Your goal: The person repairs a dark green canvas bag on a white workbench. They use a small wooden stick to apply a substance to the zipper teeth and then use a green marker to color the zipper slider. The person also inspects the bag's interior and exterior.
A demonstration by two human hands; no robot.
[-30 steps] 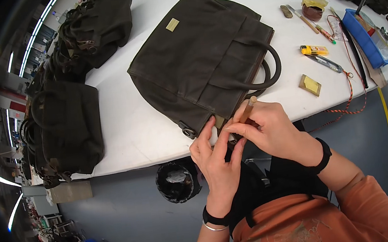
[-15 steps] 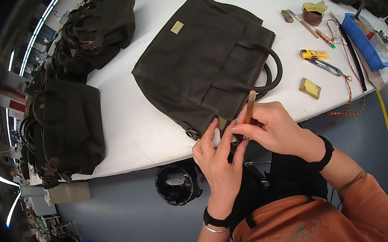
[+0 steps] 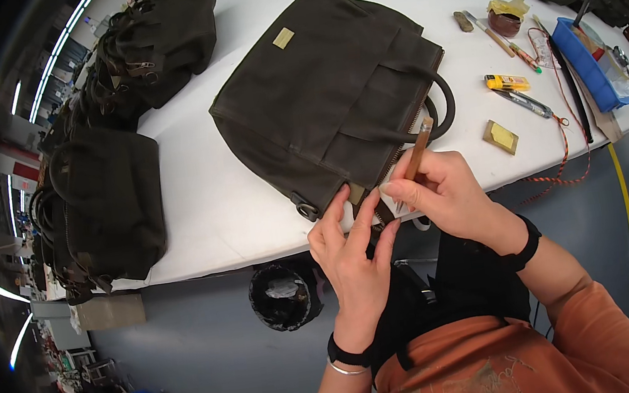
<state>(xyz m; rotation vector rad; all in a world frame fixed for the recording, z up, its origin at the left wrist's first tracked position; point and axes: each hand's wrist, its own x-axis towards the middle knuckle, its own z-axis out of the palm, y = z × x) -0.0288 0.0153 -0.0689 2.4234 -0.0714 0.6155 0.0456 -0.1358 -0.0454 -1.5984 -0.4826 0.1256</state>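
A dark brown handbag (image 3: pixel 333 86) lies flat on the white table, its looped handle (image 3: pixel 443 108) toward the right. Along the bag's near right edge runs a zipper (image 3: pixel 384 210), whose end reaches the table's front edge. My left hand (image 3: pixel 352 258) is closed on this zipper end, fingers and thumb pressing it beside a small olive tab (image 3: pixel 357 192). Between the thumb and fingers of my right hand (image 3: pixel 442 193) is a slim brown wooden-handled tool (image 3: pixel 418 150), held upright at a slant. Its lower tip points down next to the zipper; the exact contact is hard to see.
More dark bags (image 3: pixel 110 208) crowd the table's left side. To the right lie a yellow-topped block (image 3: pixel 500 137), a yellow box cutter (image 3: pixel 507 82), thread snips (image 3: pixel 527 104) on a cord, a covered jar (image 3: pixel 506 22) and a blue tray (image 3: pixel 586 61). A black-lined bin (image 3: pixel 283 297) stands below the table edge.
My right hand has drawn up and slightly right with the wooden-handled tool, its tip now off the zipper's end. The left hand keeps its hold, and the view has shifted slightly.
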